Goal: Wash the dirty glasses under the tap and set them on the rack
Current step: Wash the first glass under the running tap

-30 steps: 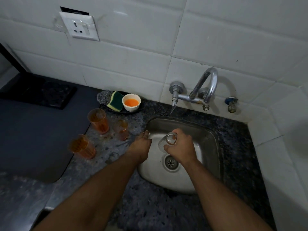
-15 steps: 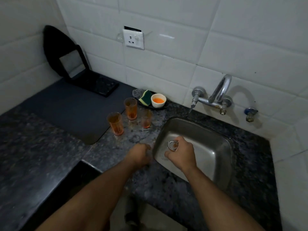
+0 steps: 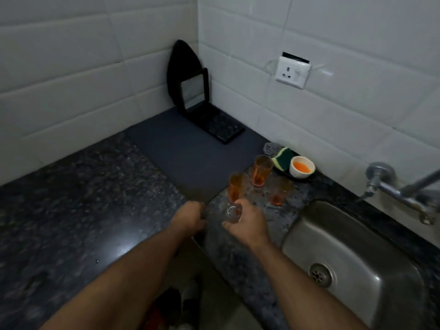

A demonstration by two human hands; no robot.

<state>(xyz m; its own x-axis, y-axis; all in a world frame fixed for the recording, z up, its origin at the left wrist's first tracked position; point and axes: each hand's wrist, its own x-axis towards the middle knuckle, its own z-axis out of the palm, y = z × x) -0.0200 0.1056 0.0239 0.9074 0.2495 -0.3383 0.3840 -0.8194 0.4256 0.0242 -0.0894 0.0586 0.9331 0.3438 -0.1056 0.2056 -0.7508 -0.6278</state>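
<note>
Just left of the sink [image 3: 352,253], near the middle of the frame, the right hand [image 3: 247,222] now has the clear glass [image 3: 234,213] out over the worktop [image 3: 71,210]. A second ago that same glass was down in the basin below the tap [image 3: 390,186], so I'd say the rinse is done and it's on its way to the dark mat [image 3: 190,158] in the upper middle, which I'm guessing is the rack. The grip: fingers curled round the glass body, snug. The glass looks tipped, mouth facing up toward the camera and slightly upper left, long axis leaning away from the wrist; it's blurry, so take that loosely. The left hand [image 3: 189,219] sits loosely curled at the worktop edge; can't tell if it's holding anything. Three orange-stained glasses [image 3: 262,170] wait beyond the hands, unwashed.
</note>
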